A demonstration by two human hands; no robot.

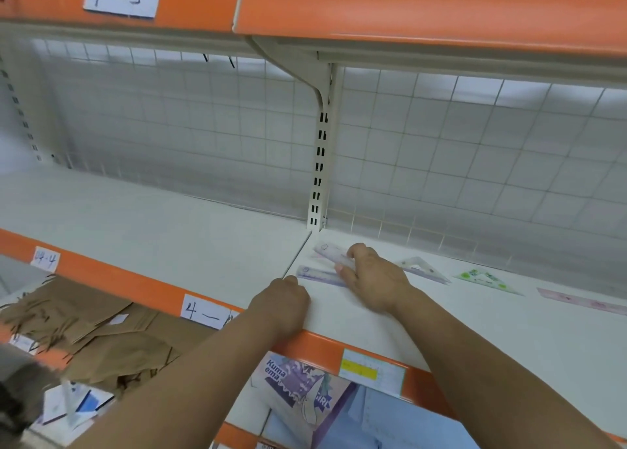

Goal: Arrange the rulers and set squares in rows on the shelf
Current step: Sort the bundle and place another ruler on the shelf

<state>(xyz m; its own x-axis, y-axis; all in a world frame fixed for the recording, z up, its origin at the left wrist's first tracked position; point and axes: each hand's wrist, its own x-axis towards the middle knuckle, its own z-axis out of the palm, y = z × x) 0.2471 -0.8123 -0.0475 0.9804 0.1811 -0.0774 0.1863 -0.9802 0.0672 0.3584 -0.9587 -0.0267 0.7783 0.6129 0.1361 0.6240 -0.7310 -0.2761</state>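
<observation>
Head view: the white metal shelf [169, 231] has an orange front strip [315, 347] along its near edge and a white wire grid back panel [441, 150] behind. A seam [298, 255] splits it into two boards. The left board is bare and gives wide free surface, and there is open board between the hands and the front strip. The left hand [281, 303] rests at the front edge just beside the seam, its fingers curled under with nothing seen in them. The right hand [373, 275] pinches a pale translucent plastic ruler [330, 253] between thumb and fingers, near the back by the seam. A purple plastic ruler [319, 275] lies flat just in front of it. To the right lie a clear plastic set square [424, 269], then a green patterned set square [485, 279], then a pink flat ruler [583, 301], each apart from the next. The lower shelf [234, 435] holds loose brown paper bags [84, 330] and an illustrated notebook [298, 384].
</observation>
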